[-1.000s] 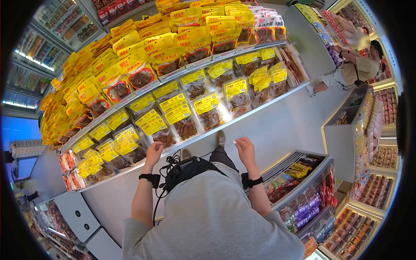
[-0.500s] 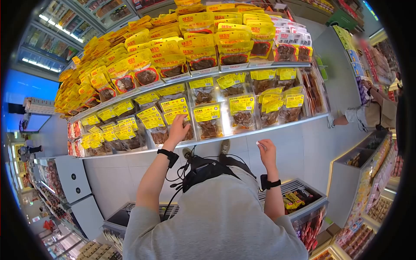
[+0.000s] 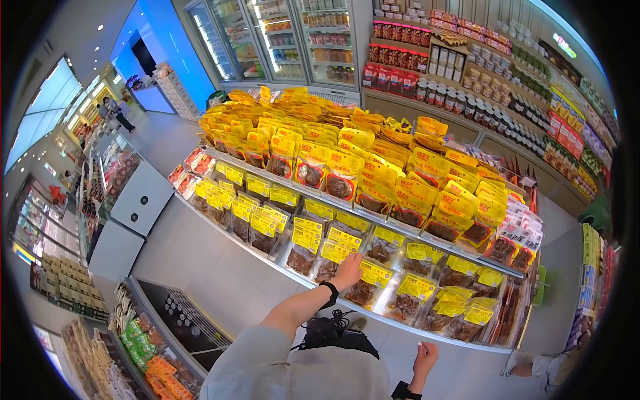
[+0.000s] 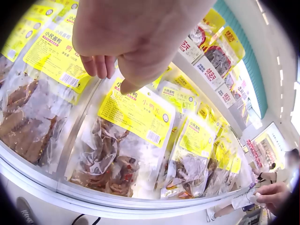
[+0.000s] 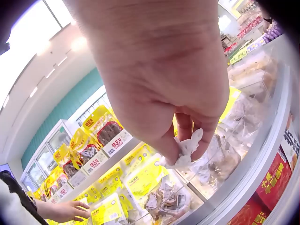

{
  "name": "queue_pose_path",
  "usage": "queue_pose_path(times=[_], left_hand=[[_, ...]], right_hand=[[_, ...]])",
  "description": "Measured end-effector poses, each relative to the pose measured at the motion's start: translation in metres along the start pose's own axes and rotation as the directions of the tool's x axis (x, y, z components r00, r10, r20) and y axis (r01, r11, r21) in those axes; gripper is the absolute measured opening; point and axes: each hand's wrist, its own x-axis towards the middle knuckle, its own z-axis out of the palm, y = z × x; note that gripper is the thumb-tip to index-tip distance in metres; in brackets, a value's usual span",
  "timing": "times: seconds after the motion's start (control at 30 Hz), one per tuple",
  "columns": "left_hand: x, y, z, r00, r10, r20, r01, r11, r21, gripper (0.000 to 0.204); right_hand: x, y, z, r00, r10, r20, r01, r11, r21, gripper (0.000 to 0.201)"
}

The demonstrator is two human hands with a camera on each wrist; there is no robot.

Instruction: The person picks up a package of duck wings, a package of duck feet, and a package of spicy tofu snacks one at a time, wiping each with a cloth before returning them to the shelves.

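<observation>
Left hand stretched out to the lower shelf of the snack display, fingers curled downward, thumb tip touching the yellow label of a clear packet of dark dried meat. Nothing pinched or lifted as far as the left wrist view shows; fingers bent but holding no packet. Packet leaning back in its row on the lower shelf, just behind the shelf's front rail, with like packets touching it on both sides. Right hand held low in front of the lower shelf, well apart from the left hand, fingers and thumb pinching a small crumpled white scrap of paper. Scrap hanging clear of the shelf, touching only the fingertips. Above the lower shelf, an upper tier packed with yellow bags showing round windows. Behind the display, glass-door coolers and a wall of jars. Beside the lower shelf's left end, a low grey bin of goods.
</observation>
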Motion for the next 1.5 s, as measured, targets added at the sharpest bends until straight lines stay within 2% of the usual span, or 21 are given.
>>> queue_pose_path(times=[0.2, 0.27, 0.3, 0.37, 0.47, 0.53, 0.6, 0.67, 0.73, 0.8, 0.87, 0.93, 1.0, 1.07, 1.1, 1.17, 1.2, 1.27, 1.37, 1.4, 1.5], left_hand=[[0.006, -0.007, -0.002, 0.996, -0.079, 0.035, 0.084, 0.977, -0.198, 0.041], [0.005, -0.01, -0.003, 0.994, 0.037, 0.105, -0.017, 0.983, -0.184, 0.031], [0.003, -0.011, -0.003, 0.994, 0.038, 0.102, -0.018, 0.983, -0.185, 0.031], [0.001, -0.011, 0.0, 0.982, -0.011, 0.188, 0.079, 0.93, -0.359, 0.032], [-0.005, -0.024, 0.009, 0.969, 0.037, 0.243, 0.029, 0.965, -0.26, 0.043], [-0.008, -0.004, -0.025, 0.834, -0.134, 0.535, 0.39, 0.829, -0.401, 0.051], [-0.016, 0.027, -0.063, 0.767, -0.196, 0.611, 0.498, 0.783, -0.374, 0.052], [-0.016, -0.009, -0.024, 0.801, -0.06, 0.595, 0.334, 0.871, -0.362, 0.051], [-0.015, -0.037, 0.003, 0.842, 0.154, 0.518, 0.011, 0.953, -0.302, 0.05], [-0.014, -0.049, 0.017, 0.82, 0.192, 0.54, -0.059, 0.966, -0.254, 0.047], [-0.017, -0.032, 0.002, 0.824, 0.257, 0.505, -0.1, 0.943, -0.317, 0.044], [-0.022, -0.002, -0.019, 0.853, 0.17, 0.494, 0.045, 0.918, -0.395, 0.035], [-0.02, 0.025, -0.044, 0.838, -0.051, 0.543, 0.266, 0.907, -0.326, 0.028], [-0.02, 0.05, -0.07, 0.907, 0.068, 0.415, 0.204, 0.792, -0.575, 0.023], [-0.018, 0.056, -0.079, 0.9, 0.09, 0.426, 0.193, 0.795, -0.575, 0.023], [-0.008, 0.061, -0.096, 0.929, 0.024, 0.37, 0.29, 0.577, -0.764, 0.025], [-0.004, 0.061, -0.103, 0.925, 0.037, 0.377, 0.288, 0.578, -0.763, 0.025], [0.003, 0.061, -0.115, 0.971, 0.056, 0.233, 0.199, 0.359, -0.912, 0.025], [-0.001, 0.079, -0.143, 0.985, 0.046, 0.169, 0.14, 0.375, -0.916, 0.023], [-0.005, 0.089, -0.155, 0.984, 0.056, 0.17, 0.137, 0.376, -0.917, 0.023], [-0.018, 0.105, -0.182, 0.989, 0.056, 0.135, 0.092, 0.477, -0.874, 0.02]], right_hand=[[0.014, 0.015, 0.01, 0.994, -0.107, 0.0, 0.107, 0.994, 0.021, 0.009], [0.02, 0.015, 0.011, 0.993, -0.115, 0.026, 0.115, 0.993, 0.032, 0.01], [0.021, 0.013, 0.011, 0.993, -0.11, 0.043, 0.109, 0.993, 0.04, 0.01], [0.027, 0.009, 0.014, 0.992, -0.112, 0.048, 0.111, 0.993, 0.037, 0.011], [0.033, -0.005, 0.016, 0.991, -0.124, 0.044, 0.124, 0.992, 0.01, 0.012], [0.035, -0.012, 0.016, 0.992, -0.127, 0.019, 0.127, 0.992, -0.017, 0.012], [0.035, -0.015, 0.016, 0.985, -0.17, 0.033, 0.171, 0.985, -0.022, 0.011], [0.033, -0.017, 0.017, 0.984, -0.179, 0.026, 0.18, 0.983, -0.039, 0.011], [0.028, -0.019, 0.021, 0.991, -0.133, 0.032, 0.134, 0.991, -0.029, 0.012], [0.023, -0.021, 0.023, 0.991, -0.121, 0.059, 0.124, 0.99, -0.062, 0.014], [0.017, -0.018, 0.03, 0.994, -0.099, 0.037, 0.1, 0.994, -0.04, 0.016], [0.014, -0.034, 0.027, 0.997, -0.073, 0.002, 0.074, 0.997, -0.025, 0.016], [0.012, -0.033, 0.032, 0.996, -0.068, -0.062, 0.066, 0.997, -0.026, 0.016], [0.013, -0.036, 0.036, 0.992, -0.088, -0.087, 0.086, 0.996, -0.027, 0.016], [0.016, -0.043, 0.035, 0.994, -0.089, -0.069, 0.092, 0.995, 0.033, 0.016], [0.022, -0.062, 0.036, 0.994, -0.087, -0.065, 0.092, 0.992, 0.089, 0.016], [0.025, -0.079, 0.036, 0.999, -0.036, 0.005, 0.033, 0.955, 0.294, 0.016], [0.032, -0.113, 0.035, 0.992, -0.052, 0.118, -0.026, 0.816, 0.578, 0.017], [0.04, -0.178, 0.029, 0.948, -0.198, 0.25, -0.063, 0.652, 0.756, 0.019], [0.04, -0.194, 0.034, 0.95, -0.197, 0.241, -0.057, 0.651, 0.757, 0.019], [0.042, -0.224, 0.054, 0.895, -0.217, 0.39, -0.154, 0.67, 0.726, 0.021]])
